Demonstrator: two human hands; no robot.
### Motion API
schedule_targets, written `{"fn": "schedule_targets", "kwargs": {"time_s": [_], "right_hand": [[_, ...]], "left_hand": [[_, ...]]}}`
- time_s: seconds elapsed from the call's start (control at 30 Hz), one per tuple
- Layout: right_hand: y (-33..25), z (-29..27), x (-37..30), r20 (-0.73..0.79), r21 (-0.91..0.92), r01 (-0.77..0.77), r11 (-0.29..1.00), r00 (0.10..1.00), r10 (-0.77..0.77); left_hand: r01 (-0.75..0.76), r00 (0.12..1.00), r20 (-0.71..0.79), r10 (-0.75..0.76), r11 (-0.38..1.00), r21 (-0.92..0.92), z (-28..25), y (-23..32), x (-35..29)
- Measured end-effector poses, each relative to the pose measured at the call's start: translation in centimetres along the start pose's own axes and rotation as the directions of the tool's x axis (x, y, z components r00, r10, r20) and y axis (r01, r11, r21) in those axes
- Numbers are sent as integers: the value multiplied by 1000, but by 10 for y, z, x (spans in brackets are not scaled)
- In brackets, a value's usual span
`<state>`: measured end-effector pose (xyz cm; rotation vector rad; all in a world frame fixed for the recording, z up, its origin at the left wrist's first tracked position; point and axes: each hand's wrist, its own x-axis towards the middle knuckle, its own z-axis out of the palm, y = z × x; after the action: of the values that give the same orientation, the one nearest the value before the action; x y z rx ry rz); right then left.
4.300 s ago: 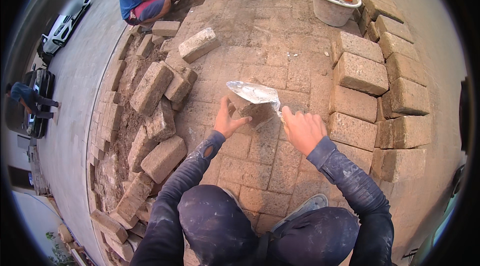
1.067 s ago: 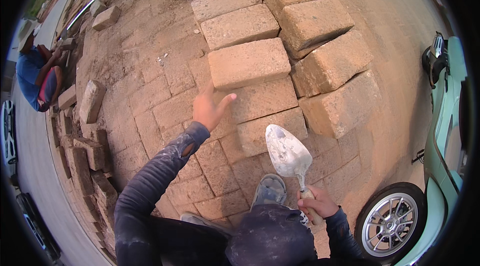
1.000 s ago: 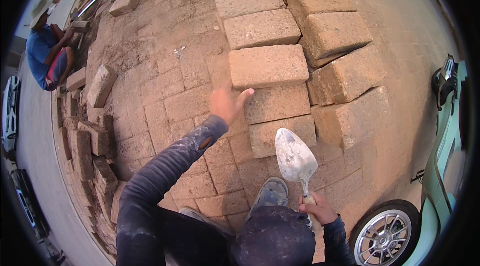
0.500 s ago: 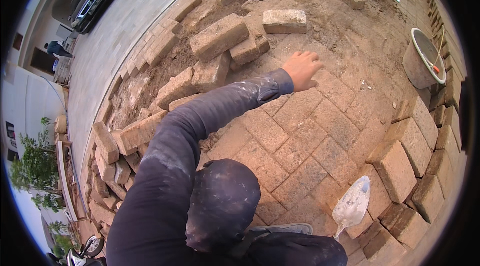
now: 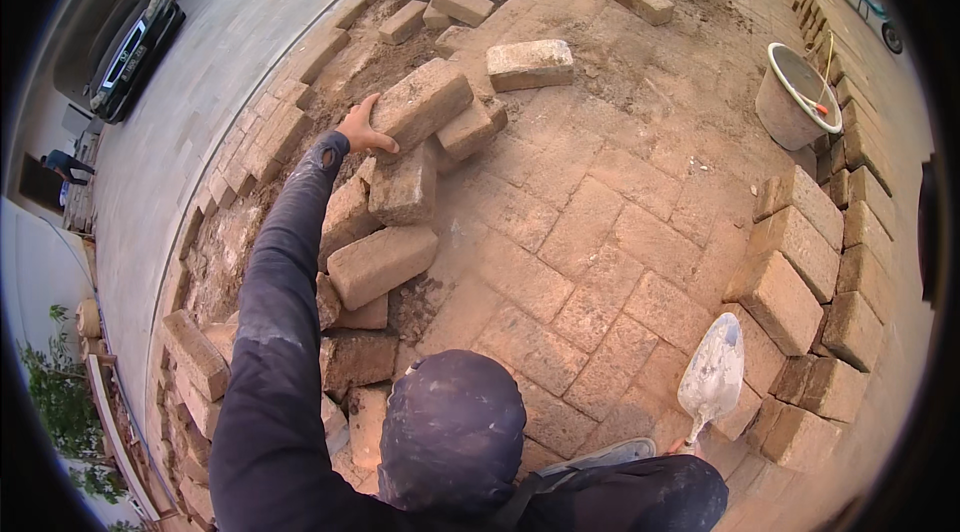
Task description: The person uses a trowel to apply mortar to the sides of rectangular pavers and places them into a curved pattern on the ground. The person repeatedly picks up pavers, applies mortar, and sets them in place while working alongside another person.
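A left hand [image 5: 366, 129] opens wide against one end of a paving brick [image 5: 422, 100] atop a loose heap.
On my remote feed, the brick rests tilted on other bricks [image 5: 402, 188]. A whitened trowel [image 5: 712, 372] stands near the stacked bricks [image 5: 782, 304]; the right hand [image 5: 685, 448], mostly hidden, is at its handle, its grip impossible for me to tell. A black car [image 5: 150, 44] bears a lettered front plate [image 5: 133, 62].

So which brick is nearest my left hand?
The raised brick atop the pile, left of the pale-topped brick. Your left hand is at its left end; no other brick is that close.
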<state>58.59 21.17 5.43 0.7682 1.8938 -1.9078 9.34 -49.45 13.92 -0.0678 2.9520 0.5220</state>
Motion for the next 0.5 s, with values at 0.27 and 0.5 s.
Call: {"fn": "schedule_targets", "kwargs": {"time_s": [0.27,0.5], "right_hand": [[-46,24,1,109,204,-103,974,991,82],[-62,45,-3,59,197,-88,977,995,78]], "left_hand": [[-6,953,-295,70,977,213,27,71,-49],[-177,924,-287,251,949,260,25,139,-85]]}}
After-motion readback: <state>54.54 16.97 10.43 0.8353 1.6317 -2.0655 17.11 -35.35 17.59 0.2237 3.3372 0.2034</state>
